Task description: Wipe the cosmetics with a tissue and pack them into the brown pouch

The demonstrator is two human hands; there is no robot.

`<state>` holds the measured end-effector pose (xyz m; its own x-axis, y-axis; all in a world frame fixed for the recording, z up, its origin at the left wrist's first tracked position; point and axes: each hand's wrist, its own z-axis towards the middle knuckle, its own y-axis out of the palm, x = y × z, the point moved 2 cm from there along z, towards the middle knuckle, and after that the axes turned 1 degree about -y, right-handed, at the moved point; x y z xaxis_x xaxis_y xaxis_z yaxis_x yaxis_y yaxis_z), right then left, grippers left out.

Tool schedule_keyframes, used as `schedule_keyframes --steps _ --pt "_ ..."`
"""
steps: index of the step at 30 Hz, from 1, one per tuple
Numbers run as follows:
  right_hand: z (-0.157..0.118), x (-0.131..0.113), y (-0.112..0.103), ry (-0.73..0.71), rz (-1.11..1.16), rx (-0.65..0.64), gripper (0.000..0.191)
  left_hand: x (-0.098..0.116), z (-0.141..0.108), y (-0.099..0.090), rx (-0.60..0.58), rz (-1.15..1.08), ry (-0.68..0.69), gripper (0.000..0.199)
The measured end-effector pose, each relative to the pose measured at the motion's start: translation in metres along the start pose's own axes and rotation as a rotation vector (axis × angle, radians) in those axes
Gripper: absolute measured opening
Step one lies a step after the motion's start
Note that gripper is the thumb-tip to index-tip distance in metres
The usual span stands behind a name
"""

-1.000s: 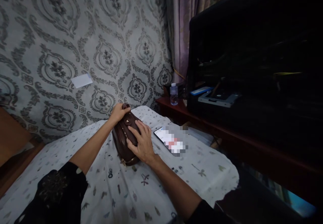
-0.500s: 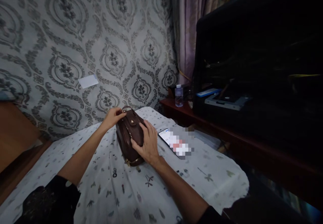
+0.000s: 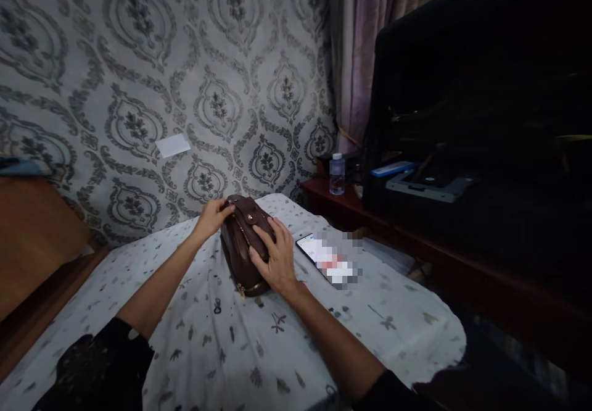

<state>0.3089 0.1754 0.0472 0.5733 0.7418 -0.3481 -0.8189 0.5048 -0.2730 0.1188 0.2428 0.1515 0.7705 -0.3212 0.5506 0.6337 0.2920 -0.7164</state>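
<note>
A dark brown leather handbag [image 3: 240,244] with gold zips and a small gold clasp lies on the patterned white bedspread [image 3: 222,349]. At its far left corner, my left hand [image 3: 213,218] has thumb and fingers closed on the edge near the end of a zip. What exactly sits between those fingertips is too small to make out. My right hand [image 3: 278,257] rests on the bag's upper right side, fingers spread and thumb apart. Just right of that hand lies a phone [image 3: 319,257] with a lit, partly blurred screen.
A clear bottle [image 3: 337,175] stands on a reddish-brown ledge [image 3: 319,190] at the back right. Beside it is a big dark cabinet or screen [image 3: 485,90] with a grey, box-like device [image 3: 425,186]. A brown box or board [image 3: 41,238] is at left, and a patterned wall [image 3: 185,78] behind.
The view has swung slightly left, so everything sits further right in the picture. Both hands keep nearly the same places on the handbag.
</note>
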Motion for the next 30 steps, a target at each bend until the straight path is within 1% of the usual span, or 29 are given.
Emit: schedule_keyframes --steps 9,13,15,18,21,25,30 --pt "0.000 0.000 -0.002 0.004 0.007 -0.020 0.043 0.008 -0.010 0.002 -0.022 -0.014 0.003 0.025" --pt "-0.001 -0.001 -0.003 0.057 0.060 0.021 0.056 0.014 -0.002 0.000 -0.024 -0.012 0.018 0.023" --pt "-0.002 -0.001 -0.003 0.085 0.071 0.052 0.054 0.019 0.006 0.000 -0.023 -0.016 0.031 0.022" --pt "-0.004 -0.001 -0.001 0.090 0.069 0.070 0.046 0.027 0.020 0.007 -0.051 -0.046 0.044 0.027" --pt "-0.005 -0.001 -0.001 0.058 0.055 0.069 0.045 0.031 0.030 0.020 -0.111 -0.092 0.046 0.032" --pt "-0.005 0.000 -0.002 0.027 0.044 0.039 0.048 0.031 0.034 0.035 -0.163 -0.125 0.056 0.028" --pt "-0.004 0.003 -0.001 0.020 0.041 -0.008 0.049 0.030 0.034 0.038 -0.165 -0.108 0.030 0.025"
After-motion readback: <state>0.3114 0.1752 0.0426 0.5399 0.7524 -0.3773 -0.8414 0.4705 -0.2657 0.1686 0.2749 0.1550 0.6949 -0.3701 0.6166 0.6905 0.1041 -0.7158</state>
